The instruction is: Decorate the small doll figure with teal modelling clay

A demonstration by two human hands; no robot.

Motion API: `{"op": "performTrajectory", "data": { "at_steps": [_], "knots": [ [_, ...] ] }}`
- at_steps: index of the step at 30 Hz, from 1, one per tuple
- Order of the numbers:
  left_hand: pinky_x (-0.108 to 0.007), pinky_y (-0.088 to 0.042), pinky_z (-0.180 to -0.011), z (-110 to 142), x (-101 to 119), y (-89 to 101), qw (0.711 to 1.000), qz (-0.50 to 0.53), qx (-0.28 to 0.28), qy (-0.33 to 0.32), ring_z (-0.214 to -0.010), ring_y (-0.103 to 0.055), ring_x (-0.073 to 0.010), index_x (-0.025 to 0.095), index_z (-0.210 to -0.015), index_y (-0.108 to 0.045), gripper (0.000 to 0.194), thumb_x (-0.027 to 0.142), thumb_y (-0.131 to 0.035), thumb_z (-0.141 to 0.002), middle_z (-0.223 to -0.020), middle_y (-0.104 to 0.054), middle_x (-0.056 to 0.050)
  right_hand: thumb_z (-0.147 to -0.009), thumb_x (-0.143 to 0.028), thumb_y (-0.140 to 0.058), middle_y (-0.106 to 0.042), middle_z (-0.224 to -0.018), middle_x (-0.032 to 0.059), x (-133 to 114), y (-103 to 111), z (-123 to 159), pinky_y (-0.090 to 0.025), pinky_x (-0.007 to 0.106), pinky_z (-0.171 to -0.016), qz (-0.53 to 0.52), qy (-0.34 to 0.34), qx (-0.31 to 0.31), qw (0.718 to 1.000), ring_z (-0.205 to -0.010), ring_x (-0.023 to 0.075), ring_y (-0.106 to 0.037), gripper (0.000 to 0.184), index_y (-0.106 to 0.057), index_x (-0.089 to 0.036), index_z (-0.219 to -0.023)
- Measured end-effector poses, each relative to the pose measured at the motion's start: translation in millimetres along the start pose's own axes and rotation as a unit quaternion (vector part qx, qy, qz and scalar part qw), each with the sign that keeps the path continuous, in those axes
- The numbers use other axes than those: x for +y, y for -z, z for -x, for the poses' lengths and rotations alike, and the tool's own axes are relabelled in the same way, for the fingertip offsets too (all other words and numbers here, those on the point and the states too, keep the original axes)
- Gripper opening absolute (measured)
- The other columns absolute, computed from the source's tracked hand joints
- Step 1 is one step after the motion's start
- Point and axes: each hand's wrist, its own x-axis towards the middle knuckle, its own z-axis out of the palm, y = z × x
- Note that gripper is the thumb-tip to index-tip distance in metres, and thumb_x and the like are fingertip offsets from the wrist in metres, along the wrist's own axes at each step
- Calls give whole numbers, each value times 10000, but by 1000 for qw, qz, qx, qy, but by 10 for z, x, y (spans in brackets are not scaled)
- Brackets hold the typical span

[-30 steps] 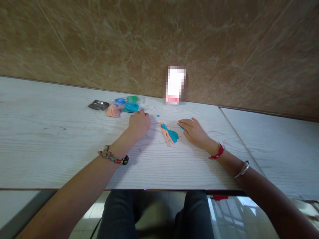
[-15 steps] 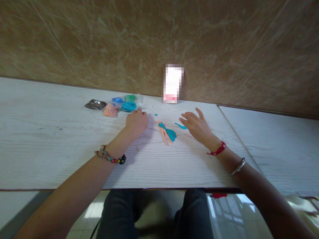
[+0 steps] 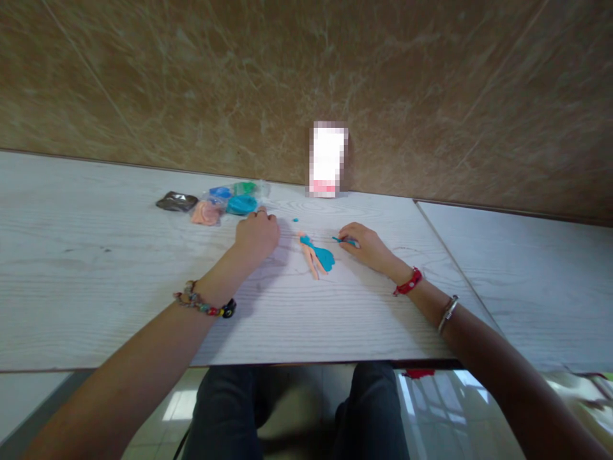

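Observation:
A small clay figure (image 3: 315,253) in peach and teal lies flat on the white wood-grain table (image 3: 96,281), between my two hands. Just right of it, my right hand (image 3: 364,246) pinches a thin teal clay strip (image 3: 341,240) with closed fingers. My left hand (image 3: 257,234) rests on the table left of the figure, its fingers curled under; what they hold, if anything, is hidden. A tiny teal crumb (image 3: 295,220) sits above the figure.
Wrapped clay lumps lie at the back left: peach (image 3: 205,213), teal (image 3: 241,204), blue and green, plus a dark packet (image 3: 175,202). A blurred white card (image 3: 327,159) stands against the brown wall. A table seam (image 3: 454,268) runs right of my right hand.
My right hand, open with spread fingers half a second ago, has closed on the teal strip. The left hand has stayed in place.

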Motion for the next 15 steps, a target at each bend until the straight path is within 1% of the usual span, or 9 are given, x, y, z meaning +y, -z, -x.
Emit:
{"op": "performTrajectory", "data": {
  "at_steps": [5, 8, 10, 12, 15],
  "knots": [
    [-341, -459, -715, -5, -17, -33, 1000, 0, 18, 0, -1027, -549, -310, 40, -1097, -564, 414, 228, -259, -889, -1119, -539, -228, -751, -158, -571, -656, -831, 59, -20, 32, -10, -480, 304, -728, -63, -54, 9, 996, -760, 153, -597, 74, -636, -159, -786],
    [-340, -457, -705, -5, -18, -45, 1000, 0, 21, 2, -1015, -554, -308, 45, -1089, -568, 412, 234, -261, -888, -1110, -542, -226, -714, -193, -594, -665, -753, 26, 8, 84, -17, -482, 282, -667, -124, -99, 17, 987, -687, 136, -594, 58, -639, -171, -744],
    [-340, -455, -705, -3, -16, -44, 1000, 1, 19, 3, -1018, -550, -306, 49, -1093, -566, 411, 235, -263, -886, -1116, -541, -227, -696, -252, -608, -649, -680, 7, 39, 128, -23, -471, 259, -581, -185, -133, 22, 973, -608, 123, -574, 87, -636, -176, -727],
    [-337, -454, -704, -2, -20, -41, 1000, 5, 18, 4, -1022, -546, -304, 52, -1096, -565, 409, 236, -266, -886, -1122, -539, -226, -662, -315, -636, -633, -642, 0, 59, 176, -23, -458, 250, -530, -252, -162, 38, 953, -561, 115, -558, 149, -630, -176, -717],
    [-340, -454, -701, -8, -33, -32, 1000, 17, 25, 5, -1018, -543, -304, 57, -1072, -582, 402, 236, -275, -886, -1095, -552, -216, -594, -328, -686, -636, -633, -2, 33, 236, -4, -473, 258, -561, -322, -185, 63, 926, -573, 117, -575, 210, -620, -177, -724]
  ]
}}
